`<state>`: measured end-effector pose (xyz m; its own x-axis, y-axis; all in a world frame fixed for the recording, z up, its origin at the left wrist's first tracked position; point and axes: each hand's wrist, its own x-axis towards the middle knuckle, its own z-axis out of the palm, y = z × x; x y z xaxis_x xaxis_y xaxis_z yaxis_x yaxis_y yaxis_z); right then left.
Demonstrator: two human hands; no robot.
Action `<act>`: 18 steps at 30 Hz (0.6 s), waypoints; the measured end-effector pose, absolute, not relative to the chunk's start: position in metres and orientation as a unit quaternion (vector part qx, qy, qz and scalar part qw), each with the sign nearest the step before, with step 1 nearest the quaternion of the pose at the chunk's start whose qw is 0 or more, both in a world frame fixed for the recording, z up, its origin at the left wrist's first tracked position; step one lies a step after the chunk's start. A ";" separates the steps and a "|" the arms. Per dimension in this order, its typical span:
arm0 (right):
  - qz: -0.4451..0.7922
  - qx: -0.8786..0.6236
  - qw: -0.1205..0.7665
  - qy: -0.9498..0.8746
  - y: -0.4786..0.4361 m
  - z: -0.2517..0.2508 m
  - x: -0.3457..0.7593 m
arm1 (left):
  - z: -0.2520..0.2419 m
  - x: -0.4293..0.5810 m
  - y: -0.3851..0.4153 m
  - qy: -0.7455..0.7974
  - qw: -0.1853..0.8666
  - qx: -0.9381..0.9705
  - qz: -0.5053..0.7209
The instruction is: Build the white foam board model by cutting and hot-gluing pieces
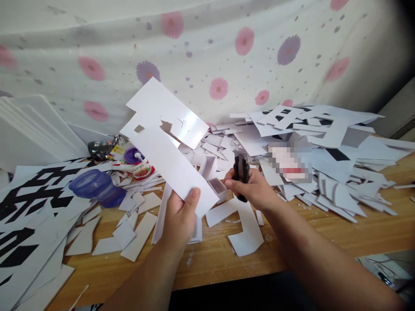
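Note:
My left hand (181,216) is closed on the lower end of a white cut-out board (175,160), thumb on top. The board is held tilted above the table and has angular notches and holes. My right hand (251,186) is wrapped around a black hand tool (241,175) held upright; its greyish upper end is blurred, so I cannot tell its exact kind. The tool is apart from the board, to its right. Below and between the hands lie an angled white offcut (248,229) and a small white open box (218,185), partly hidden by the board.
White scraps (136,231) litter the wooden table (227,272). Black-patterned cut sheets (35,203) lie left, and more sheets (324,125) pile up right. A blue translucent container (97,185) stands near a dark can (99,149). Behind hangs a flowered curtain (201,56).

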<state>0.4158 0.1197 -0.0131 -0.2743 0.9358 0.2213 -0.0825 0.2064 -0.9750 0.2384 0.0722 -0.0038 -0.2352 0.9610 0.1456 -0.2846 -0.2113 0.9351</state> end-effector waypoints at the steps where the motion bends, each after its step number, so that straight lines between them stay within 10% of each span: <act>1: 0.517 -0.356 0.493 -0.602 0.122 -0.013 0.419 | -0.003 0.237 0.073 0.414 0.462 0.403 0.673; 10: 0.563 -0.305 0.383 -0.666 0.109 -0.010 0.406 | -0.011 0.232 0.077 0.365 0.507 0.443 0.642; 18: 0.555 -0.401 0.543 -0.487 0.135 -0.021 0.430 | 0.007 0.208 0.092 0.326 0.415 0.362 0.768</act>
